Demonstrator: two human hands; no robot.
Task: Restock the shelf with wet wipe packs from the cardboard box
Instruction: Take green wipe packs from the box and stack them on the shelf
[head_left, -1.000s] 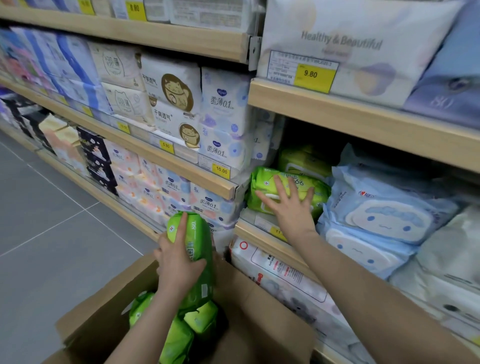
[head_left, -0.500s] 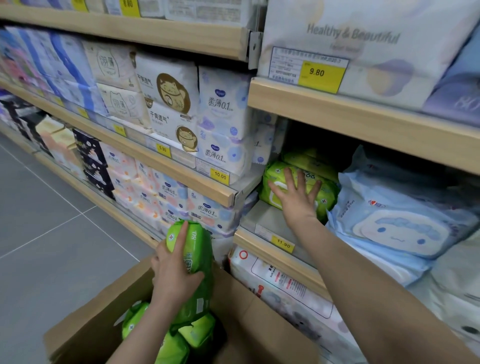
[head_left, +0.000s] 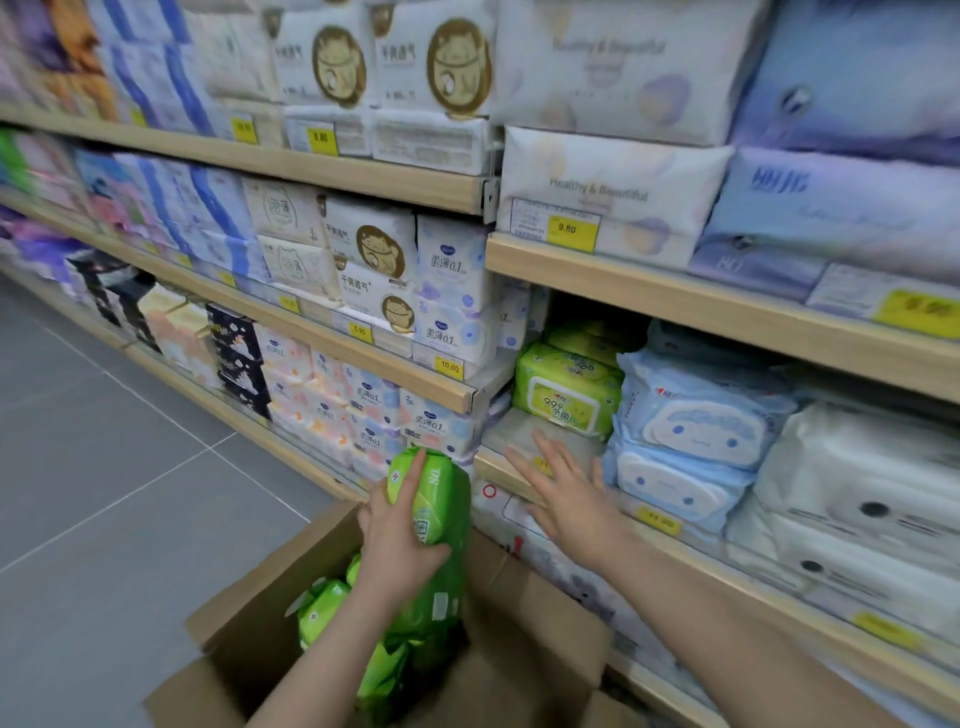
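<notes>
Pack in hand: a green wet wipe pack (head_left: 434, 525) is held upright on its end, just above the cardboard box (head_left: 249, 618), in front of the shelf edge.
Left hand: the left hand (head_left: 397, 535) is wrapped round the pack's side, fingers curled over the wrapper, thumb side towards the top.
Right hand: the right hand (head_left: 563, 491) is seen flat and spread, fingers straight, hovering at or resting on the front of the shelf (head_left: 696, 558); contact cannot be told. Nothing is held in it.
Done so far: green packs (head_left: 569, 387) are already stacked at the back of the shelf bay, one lying on another, beside the pale blue packs (head_left: 685, 441).
Left to do: a bare stretch of shelf is seen in front of the green stack, so room is judged to remain. The held pack is not yet placed. The task is judged to be partway through, not near its end.
Box contents: more green packs (head_left: 324, 605) are seen inside the open box, lying loosely at angles. Their count cannot be told, as much is hidden by the forearm and flaps.
Shelf contents nearby: white packs (head_left: 872, 499) are stacked right of the blue ones; yellow price tags (head_left: 657, 522) are fixed along the shelf fronts.
Floor: the box is set on grey floor tiles (head_left: 104, 467) at the foot of the shelving.
</notes>
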